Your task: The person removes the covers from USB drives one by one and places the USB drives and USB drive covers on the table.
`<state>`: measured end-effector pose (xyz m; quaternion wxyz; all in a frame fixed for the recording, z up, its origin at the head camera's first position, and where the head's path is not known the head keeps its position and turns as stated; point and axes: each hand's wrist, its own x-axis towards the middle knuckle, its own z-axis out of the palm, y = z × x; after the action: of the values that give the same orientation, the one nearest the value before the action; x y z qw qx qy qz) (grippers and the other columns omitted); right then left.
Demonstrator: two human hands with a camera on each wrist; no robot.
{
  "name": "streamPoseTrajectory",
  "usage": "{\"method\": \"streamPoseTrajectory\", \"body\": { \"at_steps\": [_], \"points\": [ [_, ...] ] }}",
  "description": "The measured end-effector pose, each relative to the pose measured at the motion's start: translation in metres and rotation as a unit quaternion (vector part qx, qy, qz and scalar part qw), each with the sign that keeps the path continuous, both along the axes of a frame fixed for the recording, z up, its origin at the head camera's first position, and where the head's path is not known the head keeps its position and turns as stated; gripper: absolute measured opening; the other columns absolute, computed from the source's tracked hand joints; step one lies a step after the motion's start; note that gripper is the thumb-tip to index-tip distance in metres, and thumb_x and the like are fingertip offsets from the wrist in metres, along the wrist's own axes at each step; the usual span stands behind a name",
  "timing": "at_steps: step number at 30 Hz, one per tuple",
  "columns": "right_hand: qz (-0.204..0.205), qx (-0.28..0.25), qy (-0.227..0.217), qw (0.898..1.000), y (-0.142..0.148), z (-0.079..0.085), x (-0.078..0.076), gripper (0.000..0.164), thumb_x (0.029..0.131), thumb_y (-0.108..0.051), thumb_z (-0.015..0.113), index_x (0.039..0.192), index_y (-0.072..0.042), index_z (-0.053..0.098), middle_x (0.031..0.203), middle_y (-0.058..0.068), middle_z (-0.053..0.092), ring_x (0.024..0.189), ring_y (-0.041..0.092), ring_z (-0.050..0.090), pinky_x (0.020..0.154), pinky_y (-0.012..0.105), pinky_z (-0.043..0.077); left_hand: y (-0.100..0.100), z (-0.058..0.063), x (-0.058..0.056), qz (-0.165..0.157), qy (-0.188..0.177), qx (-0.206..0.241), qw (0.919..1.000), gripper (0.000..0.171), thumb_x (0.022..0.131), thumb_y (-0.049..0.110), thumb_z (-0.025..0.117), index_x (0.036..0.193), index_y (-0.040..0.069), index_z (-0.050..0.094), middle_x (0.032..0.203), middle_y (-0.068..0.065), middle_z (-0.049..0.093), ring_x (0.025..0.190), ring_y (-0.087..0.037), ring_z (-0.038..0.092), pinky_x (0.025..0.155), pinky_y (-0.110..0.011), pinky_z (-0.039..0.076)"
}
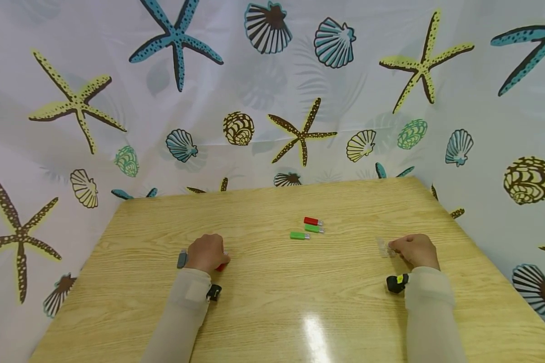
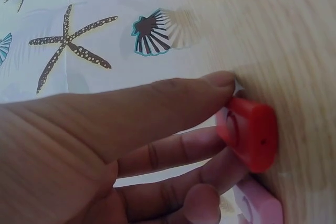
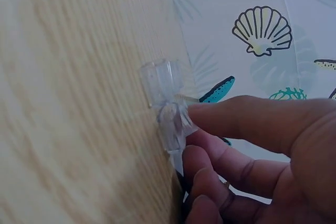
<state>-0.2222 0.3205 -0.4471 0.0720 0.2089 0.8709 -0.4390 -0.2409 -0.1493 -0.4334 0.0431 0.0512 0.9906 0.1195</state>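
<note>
Wooden table (image 1: 259,302); left fingers (image 2: 173,150) pinch a red USB stick (image 2: 261,137); right fingers (image 3: 236,121) pinch a clear cap (image 3: 170,129).

Head view forward and down over tabletop (image 1: 263,292), wrist views close-up, patterned cloth (image 1: 254,96) shared

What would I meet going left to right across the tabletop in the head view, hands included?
Grey-blue piece, left hand with a held red stick, nearer green stick, clear plastic pieces, right hand.
</note>
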Motion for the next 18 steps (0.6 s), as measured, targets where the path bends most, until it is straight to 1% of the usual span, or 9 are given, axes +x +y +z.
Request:
{"method": "streamPoseTrajectory", "body": {
  "at_steps": [3,6,9,14,18],
  "points": [
    [0.004,0.005,-0.001,1.0,-0.0002,-0.0001,-0.0004,0.037,0.091,-0.026,0.061,0.109,0.006,0.064,0.07,0.002,0.062,0.053,0.015,0.049,0.05,0.032,0.045,0.0001,0.0008,0.0005,0.003,0.0,0.001,1.0,0.033,0.078,0.019,0.077,0.054,0.013,0.055,0.049,0.001,0.049,0.044,-0.015,0.042,0.04,-0.028,0.03],
    [0.006,0.008,-0.003,1.0,-0.0005,0.0009,0.0001,0.037,0.091,-0.027,0.061,0.109,0.006,0.064,0.07,0.002,0.061,0.053,0.015,0.05,0.05,0.032,0.045,0.0005,0.0021,0.0011,0.006,0.0,-0.004,1.0,0.04,0.078,0.019,0.076,0.051,0.015,0.047,0.047,0.004,0.04,0.043,-0.014,0.038,0.041,-0.028,0.029],
    [0.009,0.014,-0.004,1.0,-0.0008,0.0025,0.0016,0.037,0.091,-0.028,0.061,0.107,0.006,0.064,0.07,0.002,0.061,0.055,0.016,0.05,0.051,0.032,0.045,0.0007,0.003,0.0017,0.007,0.0,-0.008,0.9999,0.046,0.078,0.019,0.077,0.049,0.017,0.042,0.045,0.005,0.034,0.043,-0.013,0.036,0.042,-0.029,0.029],
    [0.014,0.027,-0.002,1.0,-0.0004,0.0032,0.003,0.038,0.091,-0.029,0.061,0.104,0.007,0.065,0.073,0.004,0.062,0.058,0.018,0.052,0.052,0.033,0.045,-0.0002,0.0026,0.0022,0.01,-0.001,-0.004,0.9999,0.046,0.079,0.02,0.077,0.048,0.017,0.042,0.044,0.005,0.034,0.042,-0.013,0.036,0.041,-0.028,0.029],
    [0.015,0.024,-0.005,1.0,0.0006,0.0026,0.0018,0.037,0.091,-0.029,0.061,0.105,0.006,0.065,0.071,0.003,0.062,0.057,0.017,0.052,0.052,0.032,0.045,-0.0016,0.0024,0.0007,0.017,-0.009,-0.006,0.9998,0.048,0.079,0.023,0.077,0.048,0.017,0.041,0.043,0.005,0.033,0.041,-0.012,0.034,0.04,-0.028,0.028]
  ]
}}
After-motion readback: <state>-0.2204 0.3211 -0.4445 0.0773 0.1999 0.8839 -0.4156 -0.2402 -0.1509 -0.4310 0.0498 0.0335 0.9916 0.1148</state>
